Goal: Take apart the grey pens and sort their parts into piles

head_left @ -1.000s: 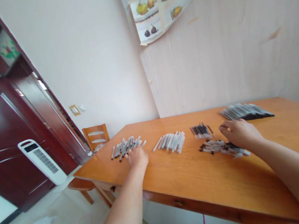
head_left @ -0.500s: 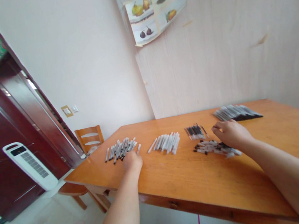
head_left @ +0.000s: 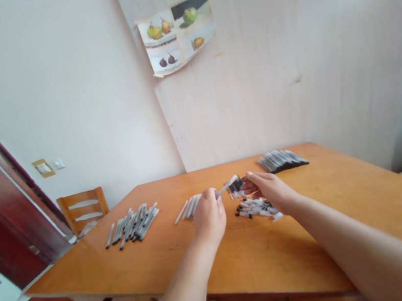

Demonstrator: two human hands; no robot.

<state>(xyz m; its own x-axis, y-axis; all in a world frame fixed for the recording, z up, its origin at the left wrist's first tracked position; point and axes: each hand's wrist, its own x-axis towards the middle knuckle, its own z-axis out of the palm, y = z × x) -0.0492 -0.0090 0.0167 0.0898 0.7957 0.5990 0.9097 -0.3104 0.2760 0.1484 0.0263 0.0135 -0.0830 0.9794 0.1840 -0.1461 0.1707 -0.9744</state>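
Observation:
My left hand (head_left: 210, 214) is closed around a slim whitish pen barrel (head_left: 226, 186), which sticks out up and to the right. Close to its far end is my right hand (head_left: 266, 190), its fingers curled together; what they hold, if anything, is too small to make out. Below the right hand lies a heap of white and black pen caps (head_left: 253, 207). Behind the fingers, a row of dark pen refills (head_left: 234, 189) is partly hidden. Several white tubes (head_left: 188, 209) lie just beyond the left hand, partly covered by it.
A pile of whitish barrels with black ends (head_left: 132, 226) lies at the left of the wooden table (head_left: 167, 270). A neat stack of pens with black ends (head_left: 282, 160) is at the back right. A wooden chair (head_left: 83, 208) stands past the left edge.
My left hand has left the left pile and come right with a pen barrel in it. My right hand has lifted from the caps toward it. The view has turned right.

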